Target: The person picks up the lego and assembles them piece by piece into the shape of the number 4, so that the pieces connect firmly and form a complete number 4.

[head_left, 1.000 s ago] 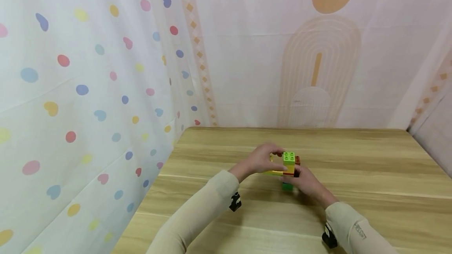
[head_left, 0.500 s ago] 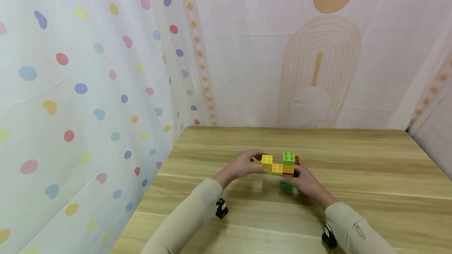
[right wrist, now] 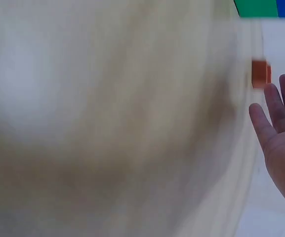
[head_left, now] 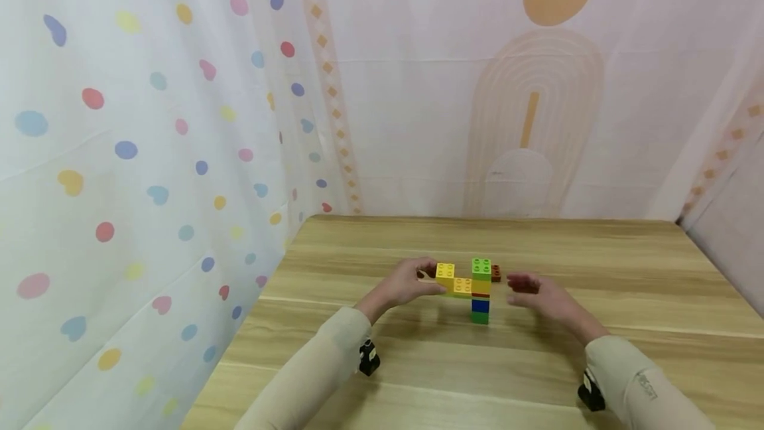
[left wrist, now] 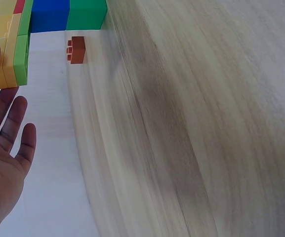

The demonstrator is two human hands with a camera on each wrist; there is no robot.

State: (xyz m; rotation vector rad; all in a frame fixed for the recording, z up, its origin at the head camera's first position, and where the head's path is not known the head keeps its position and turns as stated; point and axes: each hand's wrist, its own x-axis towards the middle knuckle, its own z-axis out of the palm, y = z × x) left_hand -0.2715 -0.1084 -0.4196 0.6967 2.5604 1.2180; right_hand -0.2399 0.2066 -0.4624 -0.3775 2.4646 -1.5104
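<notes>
A structure of toy building bricks stands on the wooden table. Its column has a green base brick [head_left: 480, 318], a blue brick [head_left: 480, 305], thin layers with red, a yellow brick, and a light green brick [head_left: 481, 267] on top. An arm of yellow bricks [head_left: 462, 285] over a light green layer [left wrist: 21, 61] juts left. My left hand [head_left: 407, 288] pinches the yellow end brick [head_left: 445, 272], thumb in front and fingers behind. Apart from the structure, on its right side, is my right hand [head_left: 546, 296], fingers extended and holding nothing.
A reddish-brown brick [head_left: 496, 273] lies loose on the table [head_left: 597, 271], behind and right of the column. A patterned curtain [head_left: 418, 118] hangs behind the table, and a dotted one [head_left: 149, 217] hangs along the left.
My right hand has let go of the column and moved right, uncovering the blue brick. My left hand has slid left from the column to the yellow end brick.
</notes>
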